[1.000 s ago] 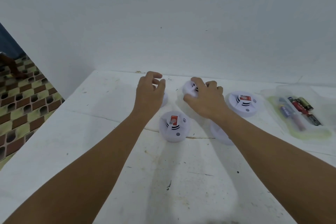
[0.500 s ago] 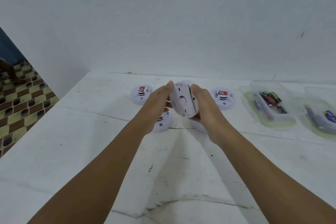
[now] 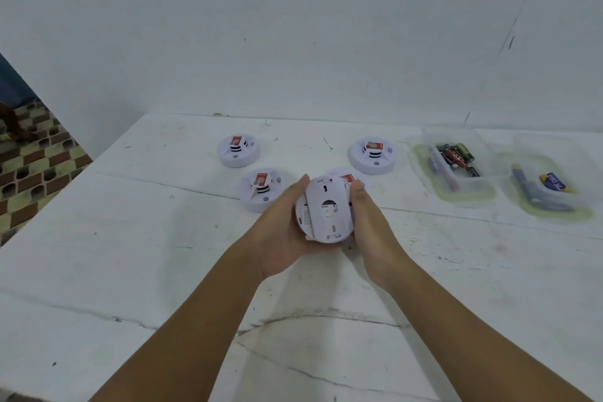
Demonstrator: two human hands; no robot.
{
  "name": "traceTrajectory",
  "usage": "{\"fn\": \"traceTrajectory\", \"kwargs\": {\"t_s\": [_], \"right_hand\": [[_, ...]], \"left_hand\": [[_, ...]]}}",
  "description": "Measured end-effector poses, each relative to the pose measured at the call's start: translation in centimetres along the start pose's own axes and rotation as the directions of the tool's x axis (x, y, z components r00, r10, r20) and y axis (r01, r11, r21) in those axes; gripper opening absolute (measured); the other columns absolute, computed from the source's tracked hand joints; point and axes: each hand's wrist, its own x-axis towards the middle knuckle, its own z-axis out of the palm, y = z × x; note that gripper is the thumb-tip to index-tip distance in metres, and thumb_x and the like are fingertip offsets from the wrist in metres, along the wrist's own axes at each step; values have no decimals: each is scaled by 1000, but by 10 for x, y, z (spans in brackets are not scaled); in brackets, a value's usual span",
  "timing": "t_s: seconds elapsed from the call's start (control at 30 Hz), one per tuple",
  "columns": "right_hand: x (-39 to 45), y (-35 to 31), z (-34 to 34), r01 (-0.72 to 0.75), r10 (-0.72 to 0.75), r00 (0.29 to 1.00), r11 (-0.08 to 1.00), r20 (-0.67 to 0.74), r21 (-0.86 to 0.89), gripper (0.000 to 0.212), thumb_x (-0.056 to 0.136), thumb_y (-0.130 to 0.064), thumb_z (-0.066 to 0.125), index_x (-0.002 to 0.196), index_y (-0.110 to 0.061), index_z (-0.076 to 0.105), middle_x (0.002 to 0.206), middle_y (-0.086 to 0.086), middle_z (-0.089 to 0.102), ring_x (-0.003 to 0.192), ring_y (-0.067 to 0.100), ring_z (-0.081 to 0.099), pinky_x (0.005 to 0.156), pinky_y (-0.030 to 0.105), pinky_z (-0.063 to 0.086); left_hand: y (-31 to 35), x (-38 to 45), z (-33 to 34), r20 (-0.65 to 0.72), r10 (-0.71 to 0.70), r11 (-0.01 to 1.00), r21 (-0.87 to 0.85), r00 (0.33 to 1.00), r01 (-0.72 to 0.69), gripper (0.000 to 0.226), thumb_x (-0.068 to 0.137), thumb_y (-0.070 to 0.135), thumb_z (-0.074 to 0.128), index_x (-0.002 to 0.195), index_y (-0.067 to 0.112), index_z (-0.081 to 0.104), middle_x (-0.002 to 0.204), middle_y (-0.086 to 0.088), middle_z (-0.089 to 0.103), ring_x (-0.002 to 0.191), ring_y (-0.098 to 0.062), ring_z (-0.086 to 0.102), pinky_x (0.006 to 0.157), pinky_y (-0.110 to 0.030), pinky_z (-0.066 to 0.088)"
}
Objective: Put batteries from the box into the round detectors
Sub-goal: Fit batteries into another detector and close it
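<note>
White plastic detector (image 3: pixel 239 150) sits far left on the table (image 3: pixel 130 238), face up, red sticker on top. Second detector (image 3: pixel 262 189) lies just right of it and nearer me, close to my left hand (image 3: pixel 283 232). I hold a third detector (image 3: pixel 326 210) between both hands, above the table, tilted so its back faces me. Left hand cups it from the left and below, fingers curled round the rim. Right hand (image 3: pixel 372 222) grips the right edge, fingers round the far side. A fourth detector (image 3: pixel 346 177) lies on the table behind the held one, mostly hidden. Fifth detector (image 3: pixel 373 155) sits further right. Clear box (image 3: pixel 456 166) with batteries (image 3: pixel 455 153) stands right of that, well apart from my hands. Box lid (image 3: pixel 551 188) lies far right with a few more items, too blurred to identify.
</note>
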Motion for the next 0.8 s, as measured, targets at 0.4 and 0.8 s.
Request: {"fn": "traceTrajectory", "kwargs": {"t_s": [0.4,0.8], "right_hand": [[-1,-2,-18,232,-336,931,849,-146,-474,29,98,-56,47,115,-39,62,115,-3,59,113,16,57,97,48,52],[-21,-3,-17,387,-478,878,699,9,-602,58,85,-49,80,135,-30,58,124,-13,55,114,-3,52,89,5,38]], "left_hand": [[-15,6,12,102,-31,970,-237,994,55,55,93,36,61,144,16,59,149,-20,55,138,-41,51,118,-64,32],[-15,8,23,-12,119,971,-205,993,-119,53,103,47,54,146,14,56,137,-17,64,121,-33,65,105,-51,49]]}}
